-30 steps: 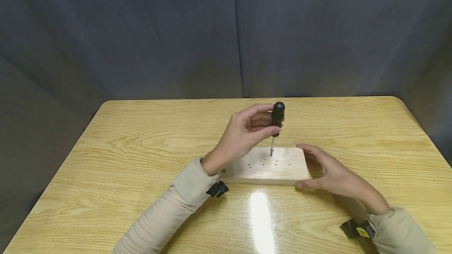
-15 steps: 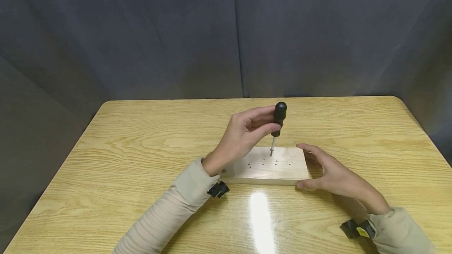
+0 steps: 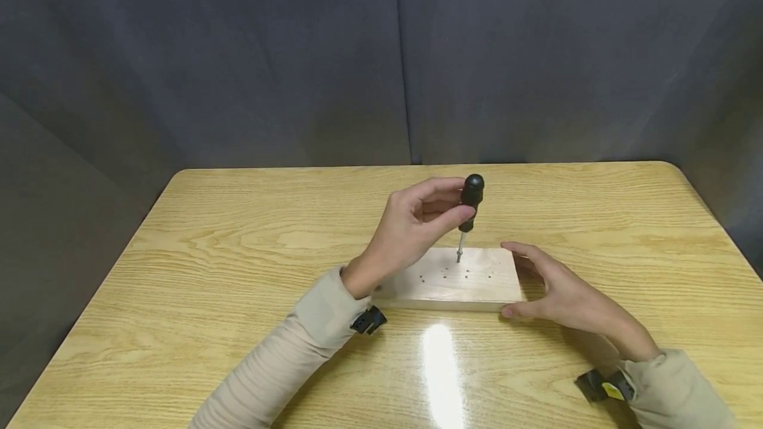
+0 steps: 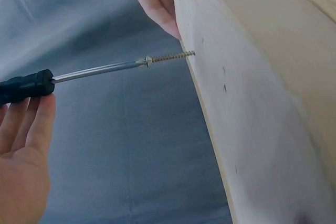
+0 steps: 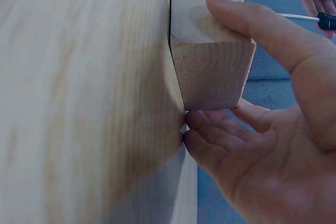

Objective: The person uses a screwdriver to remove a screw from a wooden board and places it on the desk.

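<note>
My left hand [image 3: 411,227] grips the black handle of a screwdriver [image 3: 471,194] between thumb and fingers, the tool standing nearly upright. In the left wrist view, the tip of its steel shaft meets the head of a screw [image 4: 170,57], whose point is in the face of the wooden block [image 4: 262,129]. Most of the screw's thread shows above the wood. With thumb on the near side and fingers on the far side, my right hand [image 3: 566,296] holds the right end of the block, which lies flat on the table.
Several small dark holes [image 3: 444,277] dot the top of the block. The wood-grain table [image 3: 238,250] spreads around it, with a bright glare patch in front. Dark grey curtains [image 3: 286,65] hang behind the table and at its sides.
The screwdriver's handle has tipped slightly to the right, and my left thumb has shifted a little on it. My right hand and the block stay in place.
</note>
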Tool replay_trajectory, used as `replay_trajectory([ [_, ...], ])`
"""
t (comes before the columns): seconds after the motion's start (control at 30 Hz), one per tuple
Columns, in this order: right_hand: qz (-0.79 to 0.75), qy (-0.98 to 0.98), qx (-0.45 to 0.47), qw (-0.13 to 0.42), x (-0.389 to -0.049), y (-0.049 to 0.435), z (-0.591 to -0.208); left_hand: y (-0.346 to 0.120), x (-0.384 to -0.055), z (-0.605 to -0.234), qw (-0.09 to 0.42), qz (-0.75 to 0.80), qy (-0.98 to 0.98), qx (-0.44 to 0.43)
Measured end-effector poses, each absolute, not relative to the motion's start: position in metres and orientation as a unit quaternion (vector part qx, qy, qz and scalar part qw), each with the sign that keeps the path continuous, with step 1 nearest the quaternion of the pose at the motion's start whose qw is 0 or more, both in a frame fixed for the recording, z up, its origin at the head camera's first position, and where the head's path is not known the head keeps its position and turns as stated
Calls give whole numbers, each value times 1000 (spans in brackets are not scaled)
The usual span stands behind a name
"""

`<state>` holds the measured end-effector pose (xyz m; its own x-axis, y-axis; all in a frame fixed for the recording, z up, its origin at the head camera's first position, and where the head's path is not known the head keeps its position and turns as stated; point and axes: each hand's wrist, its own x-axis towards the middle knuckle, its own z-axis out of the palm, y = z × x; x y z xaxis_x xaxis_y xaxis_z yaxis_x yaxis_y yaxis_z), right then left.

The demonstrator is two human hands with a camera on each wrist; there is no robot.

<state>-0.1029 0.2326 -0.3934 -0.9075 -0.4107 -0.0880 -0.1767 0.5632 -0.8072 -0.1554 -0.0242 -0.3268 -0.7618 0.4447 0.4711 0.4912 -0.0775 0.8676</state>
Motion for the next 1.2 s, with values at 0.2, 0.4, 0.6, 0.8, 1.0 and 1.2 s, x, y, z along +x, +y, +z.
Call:
replay_trajectory([
  [0.2,-439,873,-168,132,-102,233,-394,-30,-155,-324,10,-625,-696,-353],
  [0.4,-439,873,-167,130,-102,233,-393,-32,-156,-322,1,-617,-705,-349],
  [0.6,-437,874,-163,135,-103,232,-393,-30,-156,-322,11,-626,-696,-351],
  [0.8,-435,875,-163,138,-103,232,-393,-28,-156,-325,22,-637,-685,-352],
  [1.0,-437,873,-165,139,-103,232,-394,-27,-156,-328,38,-639,-682,-354],
  [1.2,-436,874,-163,138,-103,232,-394,-29,-157,-329,30,-636,-673,-378],
])
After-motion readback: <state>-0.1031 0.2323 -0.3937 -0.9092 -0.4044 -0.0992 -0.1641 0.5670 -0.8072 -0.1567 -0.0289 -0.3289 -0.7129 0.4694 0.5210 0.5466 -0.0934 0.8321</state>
